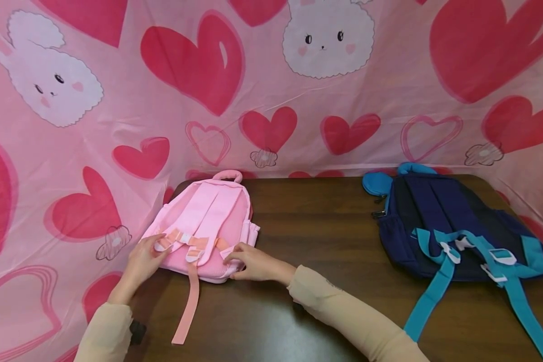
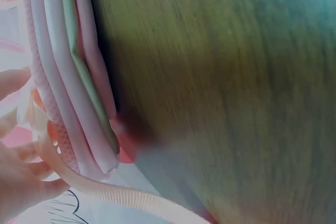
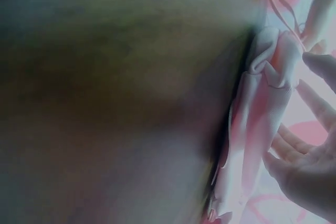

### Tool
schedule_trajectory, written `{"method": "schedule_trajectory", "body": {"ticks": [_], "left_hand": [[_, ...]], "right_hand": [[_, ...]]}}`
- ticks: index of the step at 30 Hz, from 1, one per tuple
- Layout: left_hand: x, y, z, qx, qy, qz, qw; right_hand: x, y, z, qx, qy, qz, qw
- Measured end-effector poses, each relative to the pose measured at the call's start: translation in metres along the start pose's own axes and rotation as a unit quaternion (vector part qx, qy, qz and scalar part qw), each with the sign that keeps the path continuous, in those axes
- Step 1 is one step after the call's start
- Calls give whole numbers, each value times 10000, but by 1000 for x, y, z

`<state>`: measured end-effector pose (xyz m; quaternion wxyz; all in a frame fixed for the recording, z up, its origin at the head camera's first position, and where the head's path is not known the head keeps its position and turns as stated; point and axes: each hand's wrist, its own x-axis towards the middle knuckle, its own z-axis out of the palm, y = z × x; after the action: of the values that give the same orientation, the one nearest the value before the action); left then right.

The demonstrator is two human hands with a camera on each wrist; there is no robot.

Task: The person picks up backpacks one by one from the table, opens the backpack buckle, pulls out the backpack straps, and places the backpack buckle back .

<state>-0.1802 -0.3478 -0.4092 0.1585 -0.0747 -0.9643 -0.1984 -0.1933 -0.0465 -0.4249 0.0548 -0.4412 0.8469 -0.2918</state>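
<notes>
A pink backpack (image 1: 226, 216) lies on the table with its shoulder straps facing up. Peach webbing and white buckles (image 1: 193, 255) cross its lower part, and a loose peach strap end (image 1: 187, 306) hangs off toward the front. My left hand (image 1: 144, 260) touches the bag's lower left corner by a strap, fingers spread in the left wrist view beside the peach webbing (image 2: 105, 188). At the lower right corner, my right hand (image 1: 255, 264) rests its fingertips on the strap's end; in the right wrist view its fingers (image 3: 317, 103) are apart, against the bag's side (image 3: 254, 124).
A navy backpack (image 1: 448, 216) with turquoise straps (image 1: 434, 296) lies straps-up at the right, a small blue round pouch (image 1: 377, 184) hanging from it. Brown wooden tabletop (image 1: 312, 216) lies between the bags. A pink heart-and-bunny cloth (image 1: 271, 85) hangs behind and at the sides.
</notes>
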Motion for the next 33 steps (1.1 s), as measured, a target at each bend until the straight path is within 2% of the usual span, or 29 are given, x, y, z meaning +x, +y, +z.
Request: {"method": "schedule_trajectory", "body": {"ticks": [4,15,22,25,33], "left_hand": [[-1,0,4,66,124,139,9998],[-4,1,6,125,-45,-90,9999],[-6,1,9,241,136,9,9996],[-7,4,11,303,201,59,9993],[-11,19,17,365,130,153,9991]], "right_hand": [[-3,-1,2,104,-7,147,9998],[-5,-2,6,-193,101,371,9991],[-8,-5,5,-337,147,348,9987],[-9,-3,3,-353,151,345,9987],[-18,4,-9,-284,45,555,9980]]}}
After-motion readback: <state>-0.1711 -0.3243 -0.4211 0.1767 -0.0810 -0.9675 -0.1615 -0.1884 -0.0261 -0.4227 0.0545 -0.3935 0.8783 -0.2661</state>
